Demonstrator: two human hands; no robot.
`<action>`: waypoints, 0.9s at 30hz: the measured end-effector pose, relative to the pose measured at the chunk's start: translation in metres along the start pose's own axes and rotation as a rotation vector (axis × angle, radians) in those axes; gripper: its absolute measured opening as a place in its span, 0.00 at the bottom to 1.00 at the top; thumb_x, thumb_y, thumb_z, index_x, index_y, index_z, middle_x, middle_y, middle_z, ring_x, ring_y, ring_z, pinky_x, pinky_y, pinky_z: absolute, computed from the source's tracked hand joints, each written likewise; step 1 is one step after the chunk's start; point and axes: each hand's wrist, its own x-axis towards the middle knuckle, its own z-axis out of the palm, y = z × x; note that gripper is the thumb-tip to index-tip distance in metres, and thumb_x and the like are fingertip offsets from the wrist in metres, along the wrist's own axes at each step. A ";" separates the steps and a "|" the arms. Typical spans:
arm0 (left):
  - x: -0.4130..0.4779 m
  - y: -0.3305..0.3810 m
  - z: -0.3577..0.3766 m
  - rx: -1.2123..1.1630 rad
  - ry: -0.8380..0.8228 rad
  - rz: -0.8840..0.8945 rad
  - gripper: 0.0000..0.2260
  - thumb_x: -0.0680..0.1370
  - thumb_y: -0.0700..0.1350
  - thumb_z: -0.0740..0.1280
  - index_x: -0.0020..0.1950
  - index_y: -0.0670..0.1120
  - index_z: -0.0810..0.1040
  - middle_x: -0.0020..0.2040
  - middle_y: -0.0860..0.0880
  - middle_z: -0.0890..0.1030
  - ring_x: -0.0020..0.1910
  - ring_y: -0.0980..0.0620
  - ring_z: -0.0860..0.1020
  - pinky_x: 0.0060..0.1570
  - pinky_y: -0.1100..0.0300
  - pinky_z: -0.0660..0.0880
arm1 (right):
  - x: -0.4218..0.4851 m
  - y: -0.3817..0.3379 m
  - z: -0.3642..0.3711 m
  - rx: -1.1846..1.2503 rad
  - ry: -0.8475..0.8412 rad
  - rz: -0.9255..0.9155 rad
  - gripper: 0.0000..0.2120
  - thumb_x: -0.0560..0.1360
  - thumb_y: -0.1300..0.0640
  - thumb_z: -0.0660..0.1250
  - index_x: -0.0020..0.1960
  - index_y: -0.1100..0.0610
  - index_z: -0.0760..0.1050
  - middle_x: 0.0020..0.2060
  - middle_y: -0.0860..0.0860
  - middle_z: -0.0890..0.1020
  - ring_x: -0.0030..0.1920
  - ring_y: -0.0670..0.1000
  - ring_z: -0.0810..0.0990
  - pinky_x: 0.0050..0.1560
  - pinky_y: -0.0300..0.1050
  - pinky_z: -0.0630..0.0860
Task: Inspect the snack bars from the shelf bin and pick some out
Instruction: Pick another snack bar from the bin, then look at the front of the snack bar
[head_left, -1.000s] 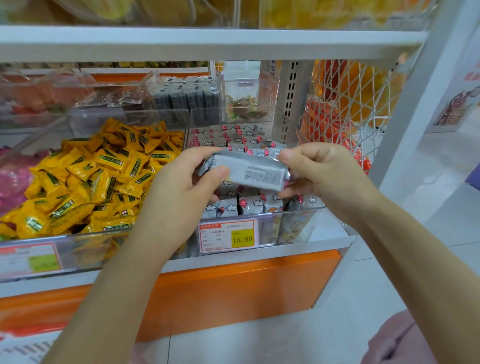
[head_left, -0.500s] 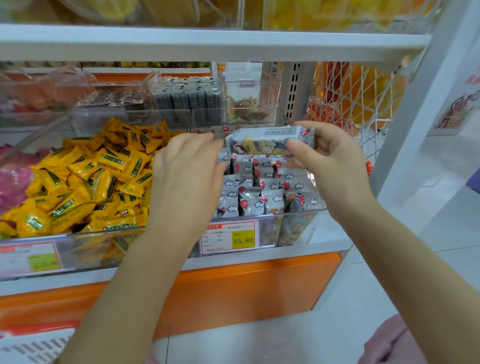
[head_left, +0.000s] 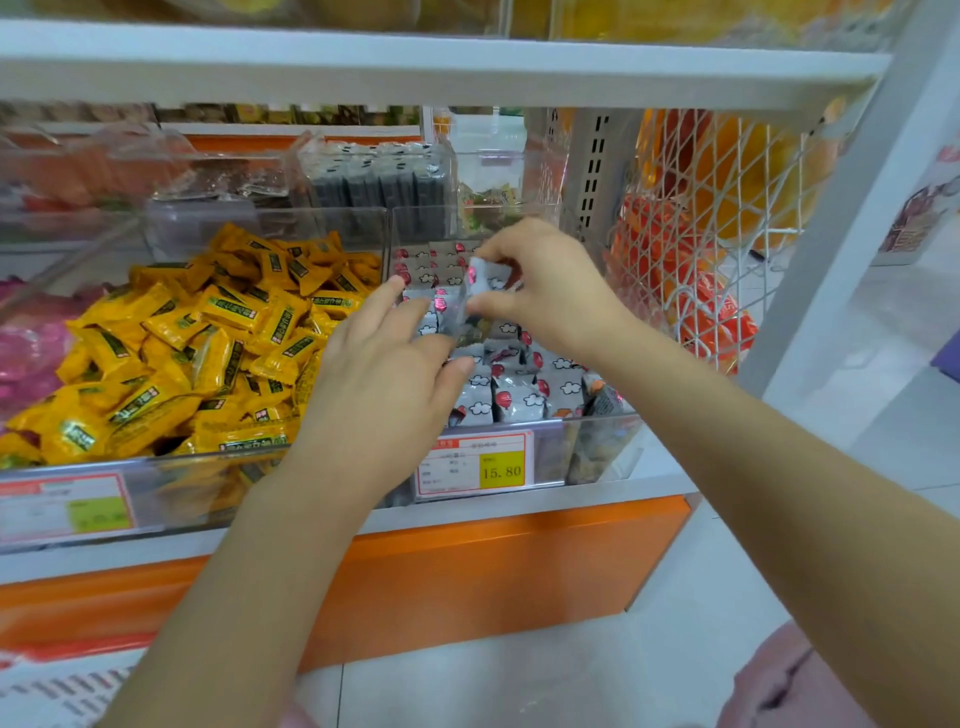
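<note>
The right hand (head_left: 545, 291) is pinching one grey snack bar (head_left: 480, 283) between thumb and fingertips, holding it low over the clear bin (head_left: 550, 457) of matching bars (head_left: 519, 395), close to the rows at the back. The bar is tilting, one end up by the fingers and the other end pointing down toward the pile. The left hand (head_left: 387, 374) is hovering over the front left part of the same bin with its fingers spread and slightly curled, closed on nothing; its fingertips are just beside the held bar, though whether they are touching it cannot be told.

The bin is looking nearly full, its bars standing in neat rows behind a price tag (head_left: 475, 465) on the front wall. The neighbouring bin of yellow candies (head_left: 208, 343) plays no part in the task.

Judging by this, the task is in its early or middle part: one bar is in hand and under inspection or on its way back into the bin, and no set-aside bars are showing anywhere in view. Choosing and gathering several bars is likely what is left.
</note>
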 end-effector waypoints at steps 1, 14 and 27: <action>0.000 -0.001 0.000 -0.032 0.008 -0.003 0.20 0.79 0.54 0.54 0.65 0.48 0.75 0.72 0.48 0.65 0.75 0.51 0.50 0.70 0.51 0.51 | 0.003 -0.001 0.004 -0.019 -0.035 -0.009 0.17 0.71 0.52 0.72 0.56 0.57 0.76 0.51 0.51 0.74 0.49 0.46 0.70 0.46 0.36 0.63; -0.003 -0.016 -0.002 -0.098 -0.025 -0.048 0.27 0.78 0.57 0.58 0.75 0.49 0.56 0.77 0.53 0.48 0.75 0.57 0.42 0.72 0.51 0.45 | 0.033 0.004 0.009 -0.036 -0.096 0.021 0.11 0.74 0.65 0.63 0.52 0.57 0.81 0.50 0.51 0.83 0.48 0.47 0.78 0.53 0.39 0.72; -0.003 -0.012 -0.007 -0.182 0.044 -0.059 0.24 0.79 0.52 0.59 0.73 0.48 0.62 0.76 0.51 0.57 0.74 0.55 0.49 0.71 0.53 0.49 | 0.014 0.002 -0.003 0.308 0.280 0.135 0.04 0.75 0.59 0.66 0.43 0.54 0.73 0.37 0.46 0.77 0.38 0.44 0.77 0.37 0.30 0.74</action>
